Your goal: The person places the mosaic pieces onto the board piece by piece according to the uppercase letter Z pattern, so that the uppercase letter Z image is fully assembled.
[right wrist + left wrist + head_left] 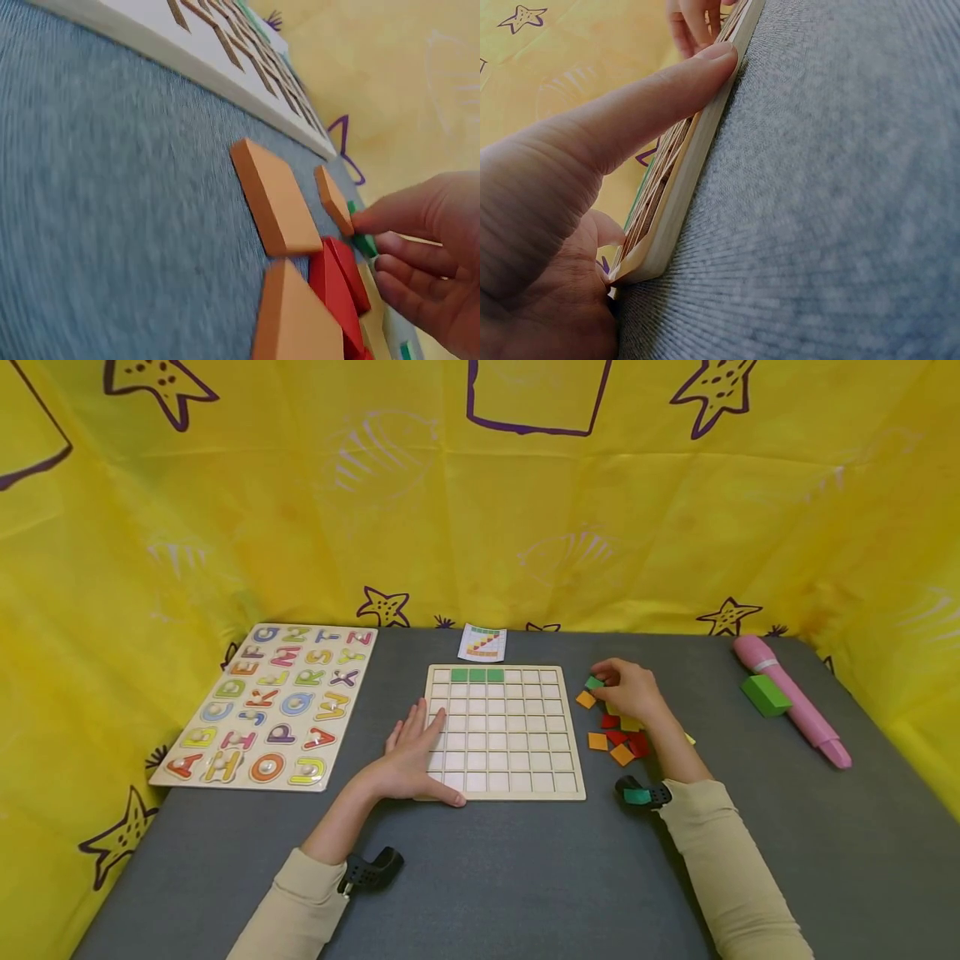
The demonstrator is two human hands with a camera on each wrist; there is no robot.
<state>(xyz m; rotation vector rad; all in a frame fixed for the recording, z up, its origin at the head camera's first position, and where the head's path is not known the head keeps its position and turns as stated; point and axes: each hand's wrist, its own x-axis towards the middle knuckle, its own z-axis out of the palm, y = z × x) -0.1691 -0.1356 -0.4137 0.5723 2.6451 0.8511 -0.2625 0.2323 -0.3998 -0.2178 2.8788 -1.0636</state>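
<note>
Toward the far edge of the tabletop point(517, 877), your right hand point(632, 690) pinches a green tile point(595, 682); your left hand point(408, 758), spread wide, braces the grid board point(517, 735). You seem mid-pickup; next calls for a clean lift.

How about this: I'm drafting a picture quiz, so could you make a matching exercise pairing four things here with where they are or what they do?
1. Letter board
2. Pattern card
3. Left hand
4. Right hand

A. Touches the left side of the grid board
B. At the far left of the table
C. Has a green tile at its fingertips
D. Just beyond the grid board's far edge

Pairs: 1-B, 2-D, 3-A, 4-C
</note>
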